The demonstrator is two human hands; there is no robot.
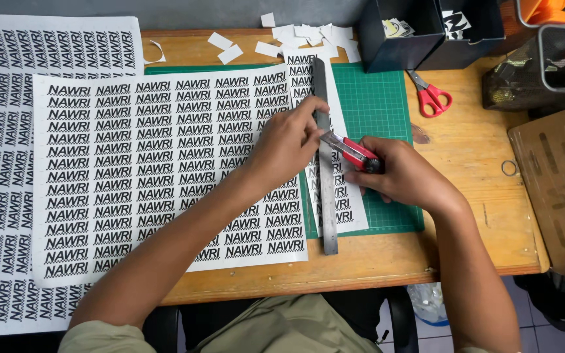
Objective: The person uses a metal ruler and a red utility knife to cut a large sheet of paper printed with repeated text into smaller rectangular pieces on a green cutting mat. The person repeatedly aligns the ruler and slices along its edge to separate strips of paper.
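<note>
My left hand [287, 145] presses down on a long metal ruler [327, 209] that lies lengthwise over a white sheet printed with rows of black labels [138, 170]. My right hand [405, 175] grips a red utility knife [354, 151], its blade set against the ruler's right edge. A narrow strip of the printed sheet [348, 209] lies to the right of the ruler on a green cutting mat [377, 111].
More printed sheets [1, 196] hang over the wooden desk's left side. Cut white paper pieces [295, 36] lie at the back. Red-handled scissors [431, 97] and two dark boxes [403, 33] sit at the back right. A cardboard box [557, 183] stands at the right.
</note>
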